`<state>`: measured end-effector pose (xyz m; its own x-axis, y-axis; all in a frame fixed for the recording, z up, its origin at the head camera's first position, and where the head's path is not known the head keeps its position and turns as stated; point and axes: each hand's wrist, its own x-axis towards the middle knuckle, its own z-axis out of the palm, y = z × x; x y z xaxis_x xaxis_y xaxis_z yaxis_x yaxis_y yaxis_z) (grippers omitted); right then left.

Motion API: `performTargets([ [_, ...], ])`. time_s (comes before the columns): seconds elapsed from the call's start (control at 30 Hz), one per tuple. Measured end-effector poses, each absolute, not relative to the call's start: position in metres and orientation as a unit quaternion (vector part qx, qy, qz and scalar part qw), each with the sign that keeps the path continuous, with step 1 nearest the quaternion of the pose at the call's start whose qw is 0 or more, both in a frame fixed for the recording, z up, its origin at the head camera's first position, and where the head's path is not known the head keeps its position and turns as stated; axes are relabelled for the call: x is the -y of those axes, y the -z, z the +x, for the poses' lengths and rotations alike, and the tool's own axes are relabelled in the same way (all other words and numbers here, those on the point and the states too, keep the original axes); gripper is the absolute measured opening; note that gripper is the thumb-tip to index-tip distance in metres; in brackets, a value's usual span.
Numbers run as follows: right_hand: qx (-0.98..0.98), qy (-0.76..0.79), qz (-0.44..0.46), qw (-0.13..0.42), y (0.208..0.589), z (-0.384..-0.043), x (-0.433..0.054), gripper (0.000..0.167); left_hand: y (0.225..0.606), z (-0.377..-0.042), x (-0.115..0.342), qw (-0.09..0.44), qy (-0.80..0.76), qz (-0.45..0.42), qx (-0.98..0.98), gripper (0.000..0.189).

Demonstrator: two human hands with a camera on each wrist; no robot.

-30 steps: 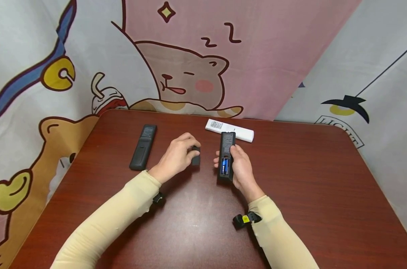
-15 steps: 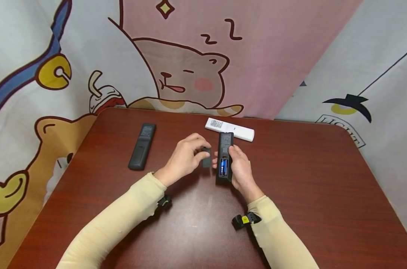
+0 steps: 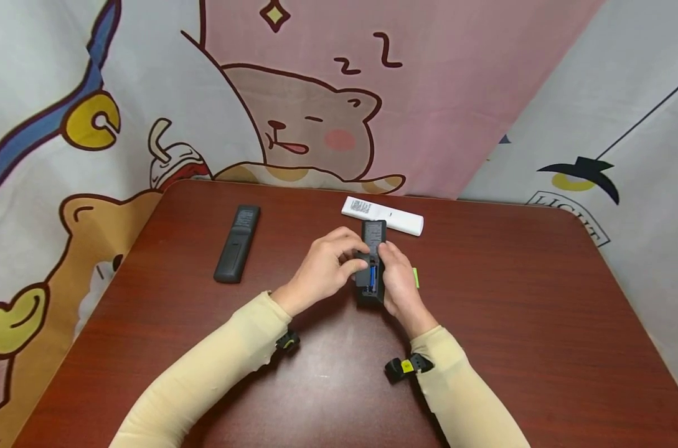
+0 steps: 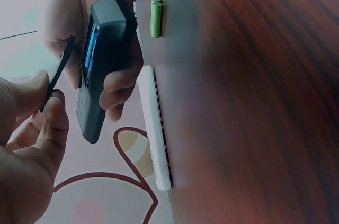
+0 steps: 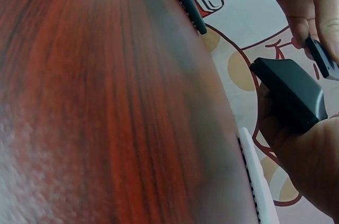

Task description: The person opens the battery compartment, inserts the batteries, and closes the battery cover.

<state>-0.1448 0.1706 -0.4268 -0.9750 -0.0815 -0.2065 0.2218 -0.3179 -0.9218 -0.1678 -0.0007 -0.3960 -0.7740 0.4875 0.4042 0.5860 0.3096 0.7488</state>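
Observation:
My right hand (image 3: 401, 283) holds a black remote control (image 3: 375, 231) above the table, back side up. Blue batteries (image 3: 373, 278) show in its uncovered battery compartment. Between thumb and fingers, my left hand (image 3: 329, 266) pinches a small dark battery cover (image 4: 59, 69). In the left wrist view the cover stands tilted, a small gap away from the compartment. From the head it overlaps the compartment's left part. The right wrist view shows the remote's end (image 5: 294, 94) in the right palm, with the cover beyond it.
A white remote (image 3: 397, 219) lies at the back of the table, behind the held one. Another black remote (image 3: 236, 246) lies face down to the left. Green batteries (image 4: 156, 18) rest on the table beyond the right hand. A printed curtain (image 3: 428, 93) hangs behind the table.
My left hand has moved right with the battery cover, from well left of the remote to over its compartment. The right hand and remote have shifted only slightly left.

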Motion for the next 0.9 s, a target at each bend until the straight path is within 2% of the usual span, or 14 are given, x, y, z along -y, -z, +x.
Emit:
performTargets([
  [0.53, -0.576, 0.809, 0.065, 0.094, 0.4217, -0.1439, -0.1660, 0.043, 0.4007, -0.1645, -0.0030, 0.060, 0.479, -0.354, 0.801, 0.019],
  [0.9, -0.566, 0.817, 0.050, 0.103, 0.4189, -0.1439, -0.1650, 0.041, 0.4057, -0.1643, -0.0037, 0.089, 0.463, -0.391, 0.790, 0.017],
])
